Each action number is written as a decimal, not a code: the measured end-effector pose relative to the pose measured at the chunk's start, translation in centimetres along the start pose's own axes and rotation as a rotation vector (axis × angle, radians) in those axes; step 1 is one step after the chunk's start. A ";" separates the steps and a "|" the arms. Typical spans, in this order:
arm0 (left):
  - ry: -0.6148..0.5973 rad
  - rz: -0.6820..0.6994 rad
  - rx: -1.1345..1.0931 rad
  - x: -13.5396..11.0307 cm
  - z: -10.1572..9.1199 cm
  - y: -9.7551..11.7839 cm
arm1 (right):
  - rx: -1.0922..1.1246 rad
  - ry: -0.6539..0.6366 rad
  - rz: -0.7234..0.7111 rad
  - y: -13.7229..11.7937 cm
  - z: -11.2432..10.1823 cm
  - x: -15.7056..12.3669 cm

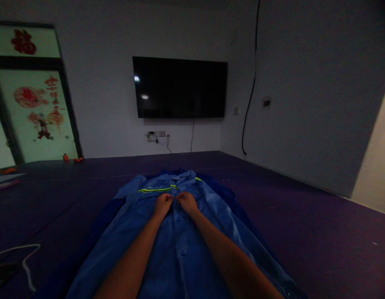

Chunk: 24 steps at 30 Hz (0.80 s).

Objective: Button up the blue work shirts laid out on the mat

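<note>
A blue work jacket point(192, 232) with yellow-green reflective stripes near its collar lies spread flat on the dark purple floor point(304, 224), collar pointing away from me. My left hand point(163, 204) and my right hand point(186, 202) meet at the jacket's front placket just below the collar. Both hands are closed in a pinch on the fabric there, almost touching each other. What exactly sits between the fingertips is too small to see.
A dark wall-mounted TV point(180, 88) hangs ahead above a socket with plugged cables point(158, 135). A glass door with red paper decorations point(36, 108) is at the left. A white cable point(24, 253) lies on the floor at lower left. A black cable point(251, 91) runs down the right wall.
</note>
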State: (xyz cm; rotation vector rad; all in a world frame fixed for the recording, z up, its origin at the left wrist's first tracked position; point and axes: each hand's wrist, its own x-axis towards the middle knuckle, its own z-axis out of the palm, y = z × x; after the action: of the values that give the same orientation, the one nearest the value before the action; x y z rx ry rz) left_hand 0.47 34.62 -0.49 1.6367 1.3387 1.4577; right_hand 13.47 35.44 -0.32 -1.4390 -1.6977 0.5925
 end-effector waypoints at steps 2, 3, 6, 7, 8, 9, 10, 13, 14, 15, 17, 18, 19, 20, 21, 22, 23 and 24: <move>-0.008 0.014 0.030 0.0 -0.1 0.1 | 0.012 0.012 -0.001 0.2 0.1 0.1; -0.012 0.020 0.045 0.0 -0.1 0.2 | 0.019 0.015 -0.001 0.2 0.2 0.1; -0.025 0.032 0.085 -0.1 -0.2 0.3 | 0.052 0.008 -0.003 0.3 0.2 0.1; -0.027 0.034 0.097 -0.1 -0.2 0.3 | 0.063 0.004 -0.002 0.3 0.1 0.1; -0.028 0.037 0.107 -0.1 -0.2 0.3 | 0.073 -0.001 0.000 0.2 0.1 0.1; -0.028 0.040 0.117 -0.1 -0.2 0.2 | 0.079 -0.006 0.004 0.2 0.1 0.0; -0.029 0.042 0.126 -0.1 -0.2 0.2 | 0.082 -0.010 0.007 0.2 0.0 0.0; -0.029 0.042 0.151 -0.1 -0.2 0.2 | 0.084 -0.020 0.006 0.1 0.0 0.0; -0.028 0.041 0.158 -0.1 -0.2 0.2 | 0.082 -0.021 0.005 0.1 0.0 0.0; -0.026 0.040 0.164 0.0 -0.2 0.2 | 0.080 -0.021 0.003 0.1 0.0 0.0; -0.023 0.037 0.175 0.0 -0.2 0.2 | 0.075 -0.020 0.002 0.1 0.1 0.0; -0.021 0.036 0.180 0.0 -0.2 0.2 | 0.072 -0.018 0.002 0.1 0.1 0.0; -0.021 0.035 0.184 0.0 -0.2 0.2 | 0.070 -0.016 0.002 0.1 0.1 0.0; -0.021 0.035 0.187 0.0 -0.2 0.2 | 0.069 -0.015 0.002 0.0 0.1 0.0; -0.022 0.034 0.191 0.0 -0.2 0.2 | 0.068 -0.012 0.004 0.0 0.1 0.0; -0.023 0.033 0.194 0.0 -0.2 0.2 | 0.067 -0.010 0.006 0.0 0.1 0.0; -0.024 0.031 0.196 0.0 -0.2 0.2 | 0.064 -0.011 0.009 0.0 0.1 -0.1; -0.024 0.030 0.199 0.0 -0.2 0.2 | 0.062 -0.012 0.011 0.0 0.1 -0.1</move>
State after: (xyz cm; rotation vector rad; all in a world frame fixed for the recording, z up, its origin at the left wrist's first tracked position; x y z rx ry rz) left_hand 0.34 34.49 -0.26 1.7997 1.4921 1.3527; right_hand 13.42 35.40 -0.38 -1.4046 -1.6675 0.6556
